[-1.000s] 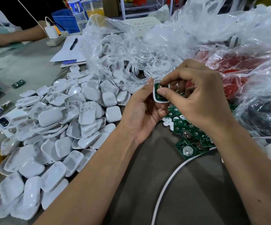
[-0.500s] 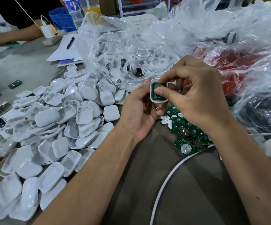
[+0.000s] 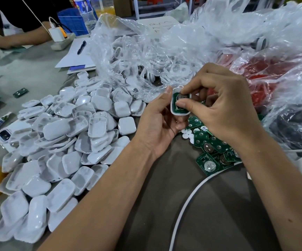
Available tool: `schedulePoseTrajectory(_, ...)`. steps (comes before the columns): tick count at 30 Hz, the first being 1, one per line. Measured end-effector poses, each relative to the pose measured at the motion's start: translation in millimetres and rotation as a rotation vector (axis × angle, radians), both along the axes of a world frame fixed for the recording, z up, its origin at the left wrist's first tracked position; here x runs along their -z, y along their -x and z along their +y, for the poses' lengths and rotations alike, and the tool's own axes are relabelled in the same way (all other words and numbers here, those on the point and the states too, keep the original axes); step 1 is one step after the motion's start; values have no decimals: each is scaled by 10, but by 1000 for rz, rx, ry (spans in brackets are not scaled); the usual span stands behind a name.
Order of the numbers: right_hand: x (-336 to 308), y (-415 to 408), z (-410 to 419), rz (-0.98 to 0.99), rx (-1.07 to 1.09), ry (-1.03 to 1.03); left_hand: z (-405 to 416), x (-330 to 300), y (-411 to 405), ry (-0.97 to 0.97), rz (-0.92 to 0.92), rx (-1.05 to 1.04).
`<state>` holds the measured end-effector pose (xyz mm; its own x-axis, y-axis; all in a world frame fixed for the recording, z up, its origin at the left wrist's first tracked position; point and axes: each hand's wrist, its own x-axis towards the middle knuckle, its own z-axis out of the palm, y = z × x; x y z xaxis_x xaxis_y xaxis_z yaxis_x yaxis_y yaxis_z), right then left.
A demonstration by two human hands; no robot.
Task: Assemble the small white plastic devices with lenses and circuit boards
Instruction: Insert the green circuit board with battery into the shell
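Both hands (image 3: 191, 113) unmoved — clamped on glossy rounded white shell (image 3: 180, 112), green circuit board (image 3: 178, 105) inside, seemingly pressed flat.

Grey table (image 3: 29, 73): white shells (image 3: 59, 142), circuit boards (image 3: 211, 153), bags (image 3: 182, 42).

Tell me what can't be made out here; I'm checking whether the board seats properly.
- Circuit board in the white shell, head view: the right hand thumb and forefinger cover its middle, so seating is unclear.
- Shell's back: hidden by the left hand.
- White parts inside the clear bag: blurred by plastic glare.
- Loose boards: partly under the right wrist.
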<state>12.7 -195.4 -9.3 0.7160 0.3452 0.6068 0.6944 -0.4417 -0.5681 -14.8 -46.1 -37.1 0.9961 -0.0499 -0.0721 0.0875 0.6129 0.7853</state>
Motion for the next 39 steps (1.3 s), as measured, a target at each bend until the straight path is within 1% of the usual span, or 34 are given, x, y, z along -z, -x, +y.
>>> schedulePoseTrajectory(4, 12, -4, 5, 9, 12, -10, -5, -6, 5, 10, 4, -4)
schedulePoseTrajectory(8, 10, 15, 21, -46, 62, -36, -5, -13, 0, 32, 0, -2)
schedulePoseTrajectory(16, 22, -19, 3, -66, 83, -157, -4, -36, -4, 127, 6, 25)
schedulePoseTrajectory(21, 62, -50, -4, -51, 53, -139, 13, -49, -19, 198, 34, 19)
schedulePoseTrajectory(32, 78, -57, 18, -83, 1, -65, 59, -26, -24, 276, 12, 31)
schedulePoseTrajectory(39, 37, -21, 23, -10, -2, -135, 99, -37, -41, 311, -21, 67)
